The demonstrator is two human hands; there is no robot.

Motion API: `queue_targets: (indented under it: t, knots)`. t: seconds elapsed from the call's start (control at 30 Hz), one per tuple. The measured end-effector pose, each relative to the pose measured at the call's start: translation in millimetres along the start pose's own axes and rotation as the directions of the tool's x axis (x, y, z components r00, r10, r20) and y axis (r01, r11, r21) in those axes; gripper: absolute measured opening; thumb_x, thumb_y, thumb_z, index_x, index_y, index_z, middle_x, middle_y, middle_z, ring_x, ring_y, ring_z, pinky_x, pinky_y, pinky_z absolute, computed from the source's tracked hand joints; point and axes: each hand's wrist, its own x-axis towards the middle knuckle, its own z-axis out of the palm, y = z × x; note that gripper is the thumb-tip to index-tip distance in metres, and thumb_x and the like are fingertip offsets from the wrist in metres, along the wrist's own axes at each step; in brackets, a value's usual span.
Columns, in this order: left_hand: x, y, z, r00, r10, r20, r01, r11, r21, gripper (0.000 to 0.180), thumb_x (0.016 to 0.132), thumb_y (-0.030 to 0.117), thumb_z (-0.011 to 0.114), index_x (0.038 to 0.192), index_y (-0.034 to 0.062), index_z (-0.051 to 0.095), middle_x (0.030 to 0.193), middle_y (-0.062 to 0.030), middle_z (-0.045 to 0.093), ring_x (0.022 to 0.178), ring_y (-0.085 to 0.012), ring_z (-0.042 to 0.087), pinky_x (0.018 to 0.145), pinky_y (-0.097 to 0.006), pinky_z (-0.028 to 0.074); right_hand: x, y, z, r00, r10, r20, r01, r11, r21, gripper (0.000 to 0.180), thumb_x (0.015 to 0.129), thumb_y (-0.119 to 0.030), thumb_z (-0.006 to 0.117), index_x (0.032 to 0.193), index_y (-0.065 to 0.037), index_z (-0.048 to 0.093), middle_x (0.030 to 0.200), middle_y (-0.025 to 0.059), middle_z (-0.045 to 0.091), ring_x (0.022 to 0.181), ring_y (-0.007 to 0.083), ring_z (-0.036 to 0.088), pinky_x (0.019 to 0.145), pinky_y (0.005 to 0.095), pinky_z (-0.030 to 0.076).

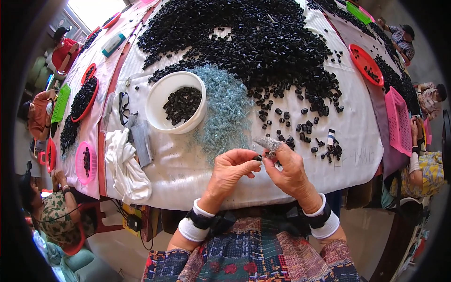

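Note:
Close to the table's near edge, my left hand (229, 175) pinches a small black plastic piece (257, 158) between thumb and forefinger. Facing it, my right hand (290, 173) is closed, its thumb tip close to the same piece. A grey, ragged-looking wrapped thing with a pointed end (268, 144) sticks out from the right fingers; its exact kind is unclear. Just beyond my hands lie scattered black pieces (305, 128) and a heap of small clear bluish pieces (223, 113). Left of that heap stands a white tub (155, 115) with black pieces in it.
A large mound of black pieces (244, 42) covers the far table. Eyeglasses (123, 108), a grey cloth (140, 141) and a white cloth (123, 164) lie left. A marker-like stick (330, 136) rests right. People sit at both side tables with red plates and a pink basket (398, 120).

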Motion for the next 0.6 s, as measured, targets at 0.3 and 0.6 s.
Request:
queue_targets:
  t: [0.3,0.6]
  knots:
    - [-0.9,2.7,11.4,0.998,0.053,-0.043,-0.042,0.976,0.215,0.019,0.078,0.004,0.07,0.095,-0.0016,0.065,0.086,-0.0071,0.068,0.075,-0.0098,0.063,0.063,-0.022,0.051,-4.1,-0.5,-9.1,0.977,-0.199,0.073,0.208,0.964,-0.166,0.027,0.071,0.01,0.059,0.097,0.006,0.056,0.09,0.0199,0.058,0.081,0.0354,0.059,0.066,0.0386,0.05]
    - [2.2,-0.5,15.8,1.0,0.004,0.005,-0.005,0.995,0.1,0.021,0.078,0.007,0.071,0.097,-0.0004,0.064,0.087,-0.0079,0.068,0.077,-0.0123,0.064,0.062,-0.024,0.053,-12.9,0.1,-7.9,0.995,-0.093,-0.024,0.09,0.989,-0.118,0.027,0.07,0.012,0.058,0.096,0.005,0.057,0.083,0.0182,0.058,0.073,0.0344,0.058,0.064,0.0382,0.049]
